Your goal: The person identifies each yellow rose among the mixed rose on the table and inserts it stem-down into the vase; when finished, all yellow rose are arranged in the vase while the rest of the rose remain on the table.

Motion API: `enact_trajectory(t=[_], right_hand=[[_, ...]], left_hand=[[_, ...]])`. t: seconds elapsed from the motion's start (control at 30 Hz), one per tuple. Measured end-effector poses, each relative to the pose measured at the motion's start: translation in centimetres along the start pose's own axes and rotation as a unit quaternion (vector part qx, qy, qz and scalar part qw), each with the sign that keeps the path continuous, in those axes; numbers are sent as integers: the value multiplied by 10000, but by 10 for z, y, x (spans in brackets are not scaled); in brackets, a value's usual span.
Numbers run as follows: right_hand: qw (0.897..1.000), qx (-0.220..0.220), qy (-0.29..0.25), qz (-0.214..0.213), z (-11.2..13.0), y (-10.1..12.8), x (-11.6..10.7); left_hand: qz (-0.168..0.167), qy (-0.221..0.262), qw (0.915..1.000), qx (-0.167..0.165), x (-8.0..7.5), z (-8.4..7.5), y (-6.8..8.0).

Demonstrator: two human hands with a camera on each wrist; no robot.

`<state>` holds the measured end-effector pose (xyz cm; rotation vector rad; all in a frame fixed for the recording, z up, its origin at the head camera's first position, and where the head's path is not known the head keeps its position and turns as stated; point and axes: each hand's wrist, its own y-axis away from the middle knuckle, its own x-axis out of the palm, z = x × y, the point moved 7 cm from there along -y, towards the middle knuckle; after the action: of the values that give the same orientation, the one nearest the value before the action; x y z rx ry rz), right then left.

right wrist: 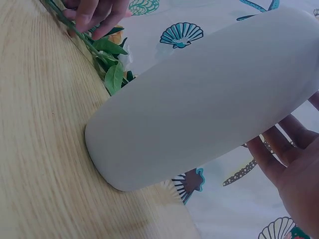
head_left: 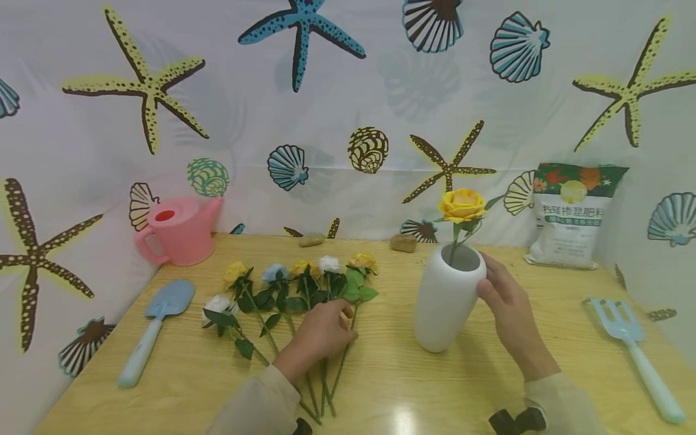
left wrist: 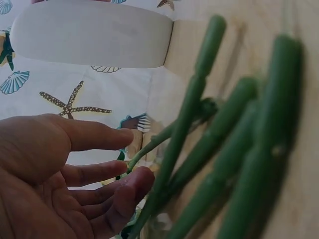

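A white vase (head_left: 446,308) stands upright on the wooden table (head_left: 391,380) with one yellow rose (head_left: 462,205) in it. My right hand (head_left: 508,314) rests against the vase's right side near the rim. In the right wrist view its fingers (right wrist: 294,164) lie straight beside the vase (right wrist: 199,99). Several artificial roses (head_left: 293,284) lie in a row left of the vase. My left hand (head_left: 321,332) sits on their green stems (left wrist: 224,149). Its fingers (left wrist: 99,179) are relaxed, the tips touching a stem.
A pink watering can (head_left: 179,232) stands at the back left and a blue trowel (head_left: 157,320) lies in front of it. A fertilizer bag (head_left: 571,217) leans at the back right, with a blue hand fork (head_left: 631,350) near the right edge. Two stones (head_left: 403,243) lie along the back.
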<state>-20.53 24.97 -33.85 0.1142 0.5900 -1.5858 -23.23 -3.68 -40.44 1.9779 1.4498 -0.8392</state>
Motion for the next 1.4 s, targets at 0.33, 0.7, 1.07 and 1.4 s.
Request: enact_trajectory(t=[0.33, 0.7, 1.07, 1.4], right_hand=[[9999, -115, -110, -13, 3, 1, -1], [9999, -100, -97, -39, 5, 0, -2], [9998, 4, -220, -17, 1, 1, -1], [9995, -176, -271, 20, 4, -1, -3]], left_hand=[[104, 272, 9995, 137, 8, -1, -2], [-358, 2092, 9765, 369, -23, -36, 0], [-1258, 3987, 9038, 912, -54, -93, -2], [-2323, 4821, 8314, 1497, -74, -130, -4]])
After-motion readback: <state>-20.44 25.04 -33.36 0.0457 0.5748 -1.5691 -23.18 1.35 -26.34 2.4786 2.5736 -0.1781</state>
